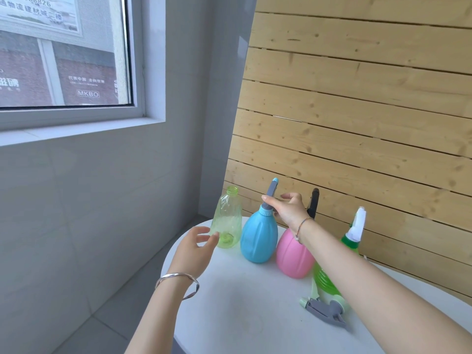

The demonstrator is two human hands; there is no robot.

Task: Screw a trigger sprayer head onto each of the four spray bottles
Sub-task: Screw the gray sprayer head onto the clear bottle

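Note:
Four bottles stand in a row on the white table [245,312]. The clear light-green bottle [228,221] at the left has an open neck with no head. The blue bottle [258,235] carries a grey and blue sprayer head [271,194]. The pink bottle [293,256] has a black head [313,203]. The green bottle [329,274] wears a white head [357,224]. A loose grey and pale-green sprayer head [325,309] lies on the table. My right hand [287,208] hovers at the blue bottle's head, fingers apart. My left hand [195,249] is open just left of the light-green bottle's base.
A wooden slatted wall [357,111] rises right behind the bottles. The table's rounded edge drops off to a grey tiled floor [102,315] on the left. A window [63,52] sits high on the left wall.

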